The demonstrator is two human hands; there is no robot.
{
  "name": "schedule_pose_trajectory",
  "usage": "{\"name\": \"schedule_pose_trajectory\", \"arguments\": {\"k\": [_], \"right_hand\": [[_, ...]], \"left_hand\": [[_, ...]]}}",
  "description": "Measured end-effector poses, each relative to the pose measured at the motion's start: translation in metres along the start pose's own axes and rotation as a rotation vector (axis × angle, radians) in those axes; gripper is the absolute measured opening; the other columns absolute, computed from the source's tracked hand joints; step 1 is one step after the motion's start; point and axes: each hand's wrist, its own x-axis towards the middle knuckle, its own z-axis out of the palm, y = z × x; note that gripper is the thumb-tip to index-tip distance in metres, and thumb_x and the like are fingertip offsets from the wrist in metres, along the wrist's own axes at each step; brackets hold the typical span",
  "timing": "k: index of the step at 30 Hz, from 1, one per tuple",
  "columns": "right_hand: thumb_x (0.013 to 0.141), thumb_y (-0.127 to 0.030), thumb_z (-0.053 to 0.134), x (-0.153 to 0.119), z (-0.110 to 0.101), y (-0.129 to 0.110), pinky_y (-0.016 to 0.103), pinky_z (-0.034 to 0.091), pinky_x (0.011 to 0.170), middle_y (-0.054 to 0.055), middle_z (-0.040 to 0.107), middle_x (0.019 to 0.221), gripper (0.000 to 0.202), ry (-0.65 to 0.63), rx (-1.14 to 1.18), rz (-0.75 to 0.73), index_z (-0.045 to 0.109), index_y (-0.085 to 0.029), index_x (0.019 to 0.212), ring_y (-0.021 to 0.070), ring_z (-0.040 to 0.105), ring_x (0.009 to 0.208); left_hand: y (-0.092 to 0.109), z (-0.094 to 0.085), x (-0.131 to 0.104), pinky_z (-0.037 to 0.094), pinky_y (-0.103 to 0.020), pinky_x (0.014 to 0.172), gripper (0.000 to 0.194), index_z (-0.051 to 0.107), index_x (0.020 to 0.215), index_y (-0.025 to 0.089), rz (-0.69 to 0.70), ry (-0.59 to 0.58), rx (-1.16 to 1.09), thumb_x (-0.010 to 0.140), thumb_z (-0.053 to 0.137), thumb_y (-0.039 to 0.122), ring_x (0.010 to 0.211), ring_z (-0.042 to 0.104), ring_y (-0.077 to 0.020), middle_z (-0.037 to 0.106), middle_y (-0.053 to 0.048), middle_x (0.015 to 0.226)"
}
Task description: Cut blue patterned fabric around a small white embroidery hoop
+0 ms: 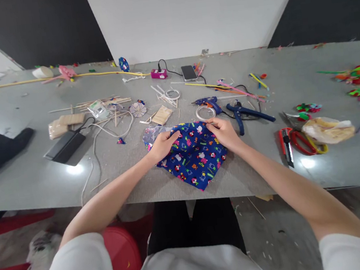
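Observation:
A blue fabric piece [199, 159] with a colourful cartoon print hangs in folds over the table's front part, one corner pointing toward me. My left hand [164, 144] is closed on its upper left edge, thumb on top. At the upper right edge, my right hand [224, 133] pinches the same cloth. Greyish patterned cloth [153, 134] shows beside my left hand; whether it is the fabric's reverse side I cannot tell. Just beyond my right hand lie a white ring [205, 113] and a blue glue gun [209, 102].
Blue-handled pliers [246, 113] lie right of the glue gun. Farther right are a red utility knife [287, 146] and scissors [304, 142]. Wooden sticks [104, 102], a black box-shaped device [66, 146] and a pale cord [95, 139] lie left. A phone [188, 73] rests farther back.

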Motion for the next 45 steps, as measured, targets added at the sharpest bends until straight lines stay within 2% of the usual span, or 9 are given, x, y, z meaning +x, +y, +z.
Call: {"name": "schedule_pose_trajectory", "arguments": {"k": [5,11,18,23,27,35,39,42,45], "right_hand": [[0.093,-0.042,0.064,-0.001,0.0,-0.002,0.046,0.055,0.097,0.007,0.082,0.11,0.03,-0.01,0.003,-0.029,0.077,-0.021,0.111,0.0298,0.075,0.102],[0.1,-0.045,0.062,-0.007,-0.002,-0.012,0.044,0.054,0.098,0.007,0.079,0.109,0.03,-0.134,-0.025,-0.156,0.076,-0.022,0.112,0.0279,0.073,0.104],[0.104,-0.045,0.051,0.01,-0.012,0.014,0.056,0.043,0.112,0.016,0.06,0.131,0.039,0.076,-0.494,-0.333,0.07,-0.021,0.128,0.0357,0.055,0.125],[0.102,-0.042,0.057,0.016,-0.014,0.028,0.062,0.036,0.111,0.013,0.061,0.132,0.026,0.043,-0.646,-0.267,0.075,-0.023,0.107,0.0387,0.048,0.127],[0.105,-0.042,0.056,0.014,-0.013,0.021,0.058,0.036,0.108,0.011,0.067,0.123,0.024,0.048,-0.605,-0.337,0.072,-0.024,0.102,0.0356,0.052,0.122],[0.107,-0.041,0.052,-0.007,-0.027,-0.026,0.058,0.037,0.111,0.014,0.068,0.126,0.024,0.361,-0.491,-0.411,0.07,-0.025,0.11,0.0368,0.058,0.124],[0.108,-0.034,0.053,-0.032,-0.005,-0.049,0.057,0.038,0.114,0.01,0.069,0.136,0.018,0.143,-0.504,-0.592,0.069,-0.029,0.115,0.0346,0.058,0.134],[0.109,-0.025,0.05,-0.044,0.018,-0.055,0.055,0.04,0.115,0.009,0.065,0.147,0.022,-0.09,-0.563,-0.713,0.069,-0.028,0.12,0.0312,0.054,0.144],[0.11,-0.02,0.048,-0.046,0.03,-0.053,0.056,0.042,0.115,0.011,0.062,0.152,0.025,-0.152,-0.609,-0.761,0.069,-0.025,0.123,0.0307,0.05,0.149]], "left_hand": [[0.003,-0.003,0.001,0.054,-0.033,0.082,0.044,0.069,0.082,0.02,-0.068,0.003,-0.153,0.09,0.068,0.063,0.087,0.065,-0.0228,0.069,-0.002,0.078],[0.006,-0.003,0.0,0.054,-0.04,0.103,0.053,0.078,0.105,0.021,-0.101,-0.112,-0.285,0.086,0.07,0.07,0.11,0.07,-0.0295,0.079,-0.005,0.1],[-0.002,0.003,0.003,0.054,-0.045,0.108,0.051,0.082,0.096,0.021,-0.183,-0.016,-0.361,0.08,0.075,0.07,0.111,0.073,-0.0331,0.082,-0.005,0.096],[0.001,0.002,0.003,0.056,-0.047,0.108,0.043,0.081,0.103,0.022,-0.249,0.062,-0.512,0.082,0.078,0.059,0.114,0.074,-0.0322,0.083,-0.007,0.104],[0.002,0.001,0.003,0.06,-0.046,0.105,0.031,0.081,0.101,0.023,-0.302,0.071,-0.584,0.084,0.078,0.049,0.109,0.077,-0.0307,0.083,-0.007,0.104],[-0.003,0.003,0.004,0.057,-0.047,0.11,0.028,0.08,0.106,0.025,-0.367,0.107,-0.639,0.088,0.076,0.046,0.114,0.076,-0.0294,0.081,-0.007,0.118],[-0.001,0.01,0.001,0.055,-0.044,0.113,0.035,0.08,0.113,0.027,-0.332,0.114,-0.611,0.088,0.075,0.052,0.125,0.071,-0.0296,0.078,-0.005,0.128],[0.005,0.016,-0.005,0.057,-0.048,0.111,0.049,0.078,0.119,0.025,-0.339,-0.007,-0.679,0.089,0.069,0.063,0.121,0.073,-0.0314,0.08,-0.007,0.123],[0.009,0.018,-0.009,0.059,-0.051,0.106,0.059,0.077,0.121,0.022,-0.427,-0.128,-0.761,0.09,0.063,0.07,0.116,0.075,-0.0331,0.082,-0.01,0.115]]}}
